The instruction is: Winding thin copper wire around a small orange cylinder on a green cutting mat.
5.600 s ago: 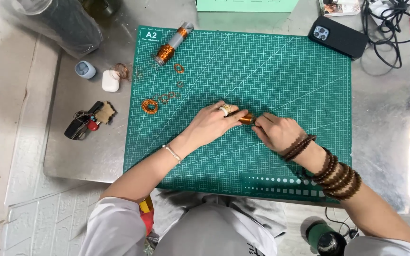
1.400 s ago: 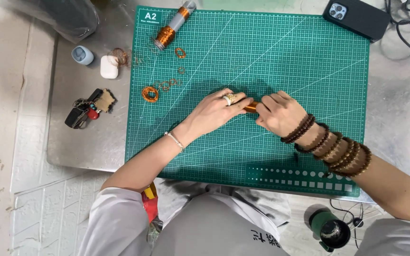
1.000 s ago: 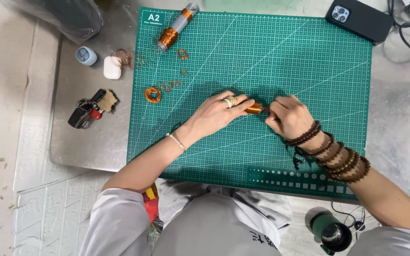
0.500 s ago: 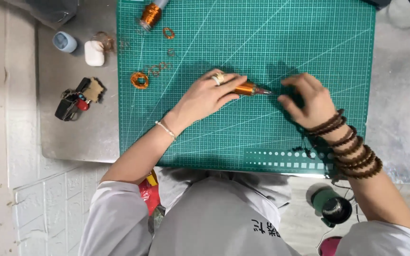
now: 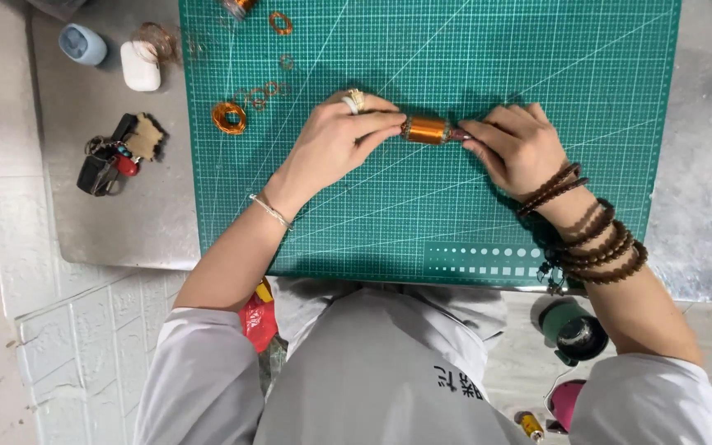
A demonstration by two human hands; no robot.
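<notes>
1. Copper coil (image 5: 428,129) sits between my two hands, lying sideways just above the green cutting mat (image 5: 537,49), pinched at both ends.
2. My left hand (image 5: 335,144) grips the coil's left end with the fingertips curled in on it; a ring shows on one finger and a thin bracelet (image 5: 271,211) crosses the wrist.
3. My right hand (image 5: 517,148) grips the coil's right end, fingertips closed against it; I cannot tell which fingers actually bear on it. Strings of dark wooden beads (image 5: 595,243) wrap that wrist and forearm.
4. Off to the left of the grip, on the mat, lies a loose ring of copper wire (image 5: 229,117), with smaller wire loops (image 5: 267,89) just beside it, well apart from the hands.
5. Further left, off the mat on the metal table (image 5: 125,222), sit a white earbud case (image 5: 140,66), a small pale blue object (image 5: 82,43) and a bunch of keys (image 5: 117,156).
6. Beyond the grip, at the mat's far edge, another wire loop (image 5: 281,22) lies near a partly cut-off spool (image 5: 241,7).
</notes>
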